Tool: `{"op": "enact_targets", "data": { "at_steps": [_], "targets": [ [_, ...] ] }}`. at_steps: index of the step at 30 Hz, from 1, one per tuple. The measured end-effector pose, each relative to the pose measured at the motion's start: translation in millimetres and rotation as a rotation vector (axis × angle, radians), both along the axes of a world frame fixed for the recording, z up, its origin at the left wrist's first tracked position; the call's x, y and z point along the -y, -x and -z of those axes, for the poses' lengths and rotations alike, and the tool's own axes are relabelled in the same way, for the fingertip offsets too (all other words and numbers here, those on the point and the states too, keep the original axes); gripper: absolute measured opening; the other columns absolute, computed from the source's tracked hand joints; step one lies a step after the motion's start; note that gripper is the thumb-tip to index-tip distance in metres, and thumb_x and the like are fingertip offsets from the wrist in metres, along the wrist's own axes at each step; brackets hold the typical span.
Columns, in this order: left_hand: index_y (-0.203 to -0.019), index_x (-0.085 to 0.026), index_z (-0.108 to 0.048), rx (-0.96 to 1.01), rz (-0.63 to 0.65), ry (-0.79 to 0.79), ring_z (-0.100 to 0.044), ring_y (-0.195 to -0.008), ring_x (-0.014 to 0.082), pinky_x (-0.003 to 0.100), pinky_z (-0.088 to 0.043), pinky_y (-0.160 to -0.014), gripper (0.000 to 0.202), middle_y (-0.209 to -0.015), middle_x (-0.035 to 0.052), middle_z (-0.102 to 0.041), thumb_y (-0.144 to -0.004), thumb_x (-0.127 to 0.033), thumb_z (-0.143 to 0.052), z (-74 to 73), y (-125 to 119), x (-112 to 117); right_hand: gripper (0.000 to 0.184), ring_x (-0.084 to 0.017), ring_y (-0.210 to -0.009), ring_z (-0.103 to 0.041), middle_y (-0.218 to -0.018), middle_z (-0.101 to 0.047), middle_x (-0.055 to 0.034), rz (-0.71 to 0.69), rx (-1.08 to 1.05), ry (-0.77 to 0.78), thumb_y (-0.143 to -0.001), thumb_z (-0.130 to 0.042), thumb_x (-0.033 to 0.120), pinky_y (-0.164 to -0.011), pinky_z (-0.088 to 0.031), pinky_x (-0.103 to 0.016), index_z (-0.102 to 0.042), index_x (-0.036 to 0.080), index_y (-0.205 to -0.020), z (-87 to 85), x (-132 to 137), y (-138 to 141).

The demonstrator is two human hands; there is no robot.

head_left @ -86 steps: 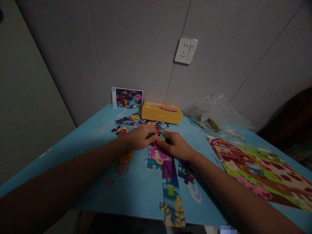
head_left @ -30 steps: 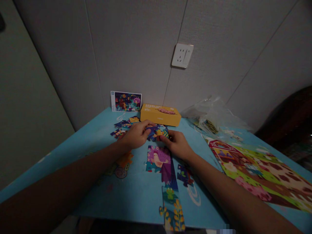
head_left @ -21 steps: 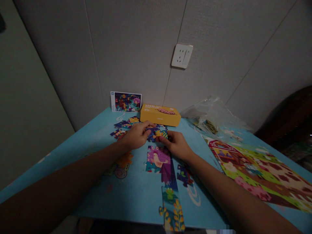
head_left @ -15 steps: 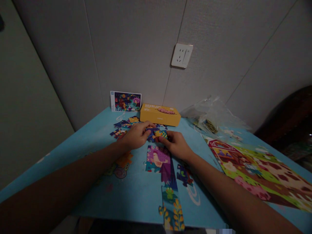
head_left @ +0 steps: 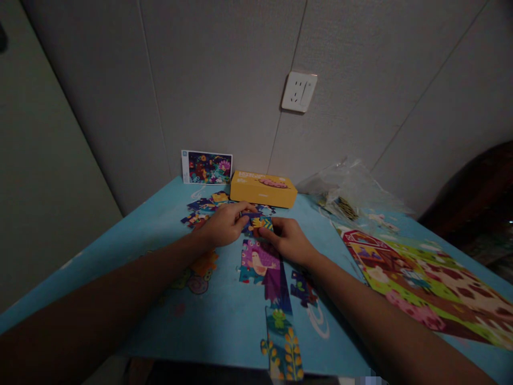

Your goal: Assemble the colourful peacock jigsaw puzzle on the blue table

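Observation:
Between my two hands are joined-looking jigsaw puzzle pieces (head_left: 262,222), dark blue with yellow and teal leaf shapes. My left hand (head_left: 226,223) is closed, its thumb and fingers on the left end of these pieces. My right hand (head_left: 292,239) pinches their right end, thumb on top. Just below lies a joined strip of puzzle pieces (head_left: 260,262), purple with a pale bird, running down to a green frog and yellow leaves at the table's front edge. A small dark puzzle piece cluster (head_left: 302,289) lies beside my right forearm. More loose pieces (head_left: 198,206) lie beyond my left hand.
A yellow box (head_left: 260,191) and an upright picture card (head_left: 208,168) stand at the back by the wall. A clear plastic bag (head_left: 348,187) with pieces lies back right. A finished farm puzzle (head_left: 425,283) covers the right side of the blue table (head_left: 192,326).
The yellow-leaf piece between my hands has shifted slightly left against the dark blue one. Both hands have barely moved.

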State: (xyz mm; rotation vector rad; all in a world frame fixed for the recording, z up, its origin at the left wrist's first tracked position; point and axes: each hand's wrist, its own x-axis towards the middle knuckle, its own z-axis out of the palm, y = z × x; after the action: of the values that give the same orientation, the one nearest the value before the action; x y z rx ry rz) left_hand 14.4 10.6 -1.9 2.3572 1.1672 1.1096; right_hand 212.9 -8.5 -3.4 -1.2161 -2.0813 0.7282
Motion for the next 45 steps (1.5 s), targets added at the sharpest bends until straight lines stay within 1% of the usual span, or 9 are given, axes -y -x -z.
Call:
{"op": "enact_targets", "data": {
  "at_steps": [6,15,23,29,34,37,40,42,45],
  "targets": [
    [-0.108,-0.018,-0.065,-0.013,0.003,0.006,-0.06,-0.072,0.0153,0.025,-0.049,-0.069,0.033,-0.083,0.0026,-0.068,-0.078,-0.016,-0.051,-1.1,0.7,1.4,0.029,-0.013,-0.057,-0.049,-0.061,-0.06,-0.0012,0.009,-0.007,-0.008,-0.081,-0.056,0.04,-0.052,-0.035,-0.024,-0.065,0.014,-0.072,-1.7,1.1,0.7],
    [-0.109,-0.016,-0.063,-0.044,0.01,-0.002,-0.062,-0.077,0.0158,0.025,-0.049,-0.07,0.033,-0.093,0.0043,-0.068,-0.08,-0.017,-0.048,1.8,1.2,-0.9,0.029,-0.014,-0.057,-0.048,-0.059,-0.059,-0.0009,0.004,0.002,-0.012,-0.08,-0.057,0.041,-0.052,-0.035,-0.023,-0.065,0.014,-0.071,-2.9,1.6,0.9],
    [-0.112,-0.019,-0.062,-0.096,0.01,0.016,-0.061,-0.08,0.0153,0.022,-0.047,-0.067,0.035,-0.101,0.0029,-0.068,-0.08,-0.017,-0.047,-3.3,-0.1,3.6,0.031,-0.013,-0.057,-0.046,-0.059,-0.057,-0.0007,-0.008,0.005,-0.003,-0.08,-0.057,0.043,-0.05,-0.034,-0.023,-0.065,0.014,-0.071,-1.2,0.9,1.1],
    [-0.103,-0.015,-0.065,-0.16,0.035,0.022,-0.056,-0.062,0.0134,0.023,-0.041,-0.059,0.029,-0.074,0.0016,-0.065,-0.08,-0.021,-0.049,-5.7,-2.0,4.9,0.035,-0.009,-0.051,-0.039,-0.056,-0.049,0.0024,-0.028,-0.027,0.076,-0.08,-0.056,0.046,-0.046,-0.027,-0.022,-0.061,0.014,-0.069,1.5,-7.4,-6.9],
    [-0.1,-0.017,-0.067,-0.173,0.058,-0.001,-0.056,-0.064,0.0137,0.024,-0.042,-0.064,0.025,-0.073,0.0012,-0.065,-0.081,-0.02,-0.05,-6.3,-0.8,3.8,0.038,-0.008,-0.051,-0.033,-0.056,-0.046,0.0029,0.051,-0.075,0.066,-0.079,-0.057,0.049,-0.045,-0.024,-0.022,-0.06,0.013,-0.069,5.3,-18.8,-16.4],
    [-0.1,-0.016,-0.066,-0.122,0.05,0.036,-0.057,-0.066,0.0144,0.025,-0.044,-0.066,0.025,-0.075,0.0022,-0.066,-0.08,-0.016,-0.05,-2.7,0.2,1.0,0.037,-0.009,-0.054,-0.038,-0.063,-0.053,0.0007,0.009,-0.088,0.054,-0.081,-0.055,0.048,-0.048,-0.028,-0.021,-0.064,0.012,-0.078,6.7,-17.4,-12.4],
    [-0.105,-0.016,-0.063,0.009,0.064,0.103,-0.06,-0.072,0.0144,0.023,-0.046,-0.064,0.03,-0.084,0.0031,-0.067,-0.08,-0.014,-0.048,2.6,0.0,-1.6,0.036,-0.01,-0.055,-0.041,-0.066,-0.055,0.0001,-0.018,-0.122,0.057,-0.083,-0.053,0.047,-0.049,-0.03,-0.021,-0.063,0.012,-0.085,6.0,-12.3,-4.8],
    [-0.105,-0.016,-0.063,0.059,0.092,0.132,-0.06,-0.07,0.0135,0.022,-0.047,-0.062,0.029,-0.082,0.0023,-0.066,-0.082,-0.015,-0.046,4.3,-0.5,-1.5,0.035,-0.01,-0.054,-0.041,-0.064,-0.053,0.0008,-0.032,-0.146,0.09,-0.082,-0.054,0.046,-0.048,-0.03,-0.021,-0.062,0.012,-0.084,5.0,-10.0,-1.4],
    [-0.103,-0.016,-0.063,0.126,0.147,0.193,-0.056,-0.059,0.0107,0.02,-0.047,-0.056,0.027,-0.073,0.0005,-0.062,-0.083,-0.017,-0.045,3.4,-0.9,0.6,0.035,-0.01,-0.056,-0.043,-0.065,-0.054,0.0003,-0.046,-0.189,0.116,-0.081,-0.055,0.046,-0.049,-0.032,-0.021,-0.061,0.012,-0.084,4.5,-9.5,-0.4]
  ]
}}
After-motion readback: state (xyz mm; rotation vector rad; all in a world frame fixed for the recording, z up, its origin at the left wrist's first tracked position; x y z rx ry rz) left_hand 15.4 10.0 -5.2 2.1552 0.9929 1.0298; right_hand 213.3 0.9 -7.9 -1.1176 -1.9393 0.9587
